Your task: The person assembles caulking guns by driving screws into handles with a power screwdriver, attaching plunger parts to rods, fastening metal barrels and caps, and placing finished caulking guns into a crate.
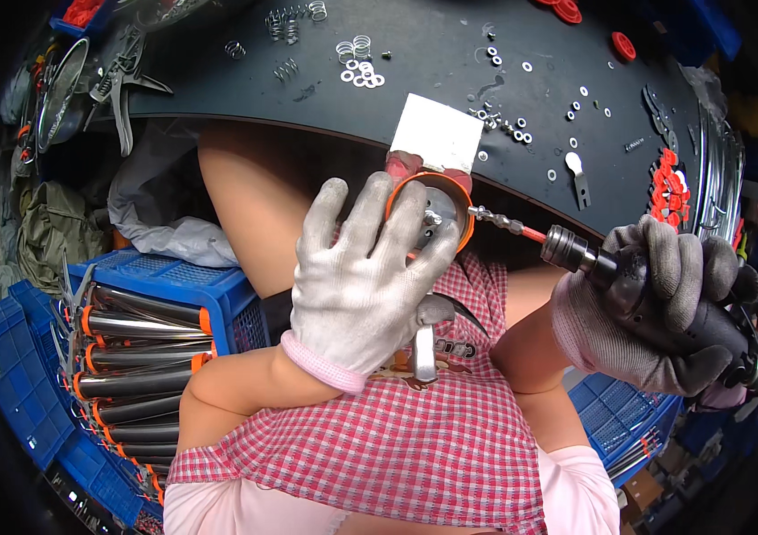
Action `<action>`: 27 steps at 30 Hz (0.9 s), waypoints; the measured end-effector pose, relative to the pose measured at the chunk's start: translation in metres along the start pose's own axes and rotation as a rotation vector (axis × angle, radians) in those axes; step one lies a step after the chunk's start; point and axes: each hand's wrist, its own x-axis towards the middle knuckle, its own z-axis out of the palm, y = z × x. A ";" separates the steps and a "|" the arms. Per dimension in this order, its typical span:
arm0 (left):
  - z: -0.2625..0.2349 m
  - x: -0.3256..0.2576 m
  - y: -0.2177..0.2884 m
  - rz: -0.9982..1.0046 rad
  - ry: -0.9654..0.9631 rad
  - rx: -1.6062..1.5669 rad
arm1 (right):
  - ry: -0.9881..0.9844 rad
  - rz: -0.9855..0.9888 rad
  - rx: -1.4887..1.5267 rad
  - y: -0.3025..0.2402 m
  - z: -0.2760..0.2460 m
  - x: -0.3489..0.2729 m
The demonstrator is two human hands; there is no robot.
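My left hand point(356, 276), in a greyish-white knit glove, grips a round orange-rimmed tube part point(466, 198) seen end-on above my lap. Its fingers are partly spread across the opening, and small metal hardware point(433, 217) shows inside. Below the thumb, a metal lever point(424, 355) and a black curved piece point(461, 312) stick out. My right hand point(655, 312), gloved in darker grey, is wrapped round a black power screwdriver point(633, 290). The screwdriver's long bit point(508, 223) points left, its tip at the tube's right rim; whether they touch I cannot tell.
A white block point(437, 134) stands at the edge of the dark table point(236, 85). Springs point(285, 22), washers point(363, 76), small nuts point(521, 134) and red plastic parts point(668, 192) lie on it. Left of me, a blue crate point(174, 272) holds black tubes with orange ends point(143, 357).
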 end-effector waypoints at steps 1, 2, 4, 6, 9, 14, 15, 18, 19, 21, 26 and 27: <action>0.001 0.000 -0.002 -0.002 -0.022 -0.008 | 0.009 0.014 -0.004 0.002 0.000 0.001; 0.002 -0.001 -0.003 -0.002 -0.043 -0.017 | 0.031 0.002 -0.010 0.005 0.004 0.004; 0.004 -0.001 -0.001 -0.024 -0.063 -0.012 | 0.061 0.003 -0.021 0.007 0.003 0.006; 0.006 -0.002 0.000 -0.045 -0.020 -0.008 | 0.032 0.069 -0.067 0.009 0.000 0.009; 0.005 -0.002 0.003 -0.090 -0.054 -0.068 | 0.004 0.115 -0.047 0.015 -0.004 0.010; 0.010 -0.006 0.004 -0.108 -0.065 -0.087 | -0.108 0.200 -0.064 0.027 -0.004 0.009; 0.012 -0.008 0.003 -0.113 -0.060 -0.090 | -0.082 0.180 -0.100 0.032 -0.001 0.006; 0.017 -0.007 -0.001 -0.062 -0.015 -0.060 | -0.081 0.212 -0.194 0.028 -0.003 0.005; 0.017 -0.007 -0.002 -0.049 -0.013 -0.071 | -0.080 0.201 -0.240 0.027 -0.001 0.004; 0.017 -0.007 -0.001 -0.067 -0.017 -0.093 | -0.086 0.196 -0.278 0.028 -0.003 0.004; 0.020 -0.010 0.000 -0.095 -0.005 -0.137 | -0.272 0.189 -0.240 0.029 -0.006 0.009; 0.021 -0.010 -0.001 -0.084 0.000 -0.131 | -0.314 0.171 -0.248 0.031 -0.005 0.010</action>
